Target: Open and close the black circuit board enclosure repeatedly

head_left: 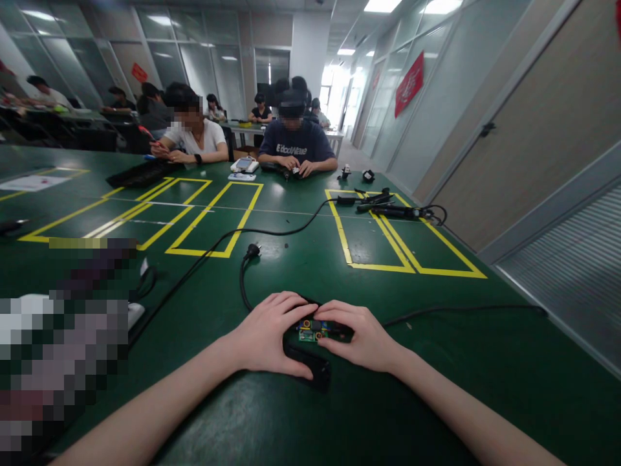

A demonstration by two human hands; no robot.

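Note:
A small green circuit board (306, 336) with ring-shaped coils and other parts lies between my hands, near the front of the table. My right hand (361, 336) grips its right side, thumb at the lower edge and fingers over the top. My left hand (266, 333) is curled around the left; its fingertips reach the board's upper edge, while the thumb presses on a black plastic shell (317, 369) below the board. Behind the fingertips, dark parts are mostly hidden. A black cord with a plug (252, 251) runs to my left hand, and another black cable (466, 310) leads off to the right.
Yellow tape rectangles (228, 254) mark the green table (301, 278). Black adapters and cables (388, 206) lie at the right back. A long cable (272, 232) crosses the middle. Two people sit opposite, near a white device (245, 165). Blurred items fill the left edge.

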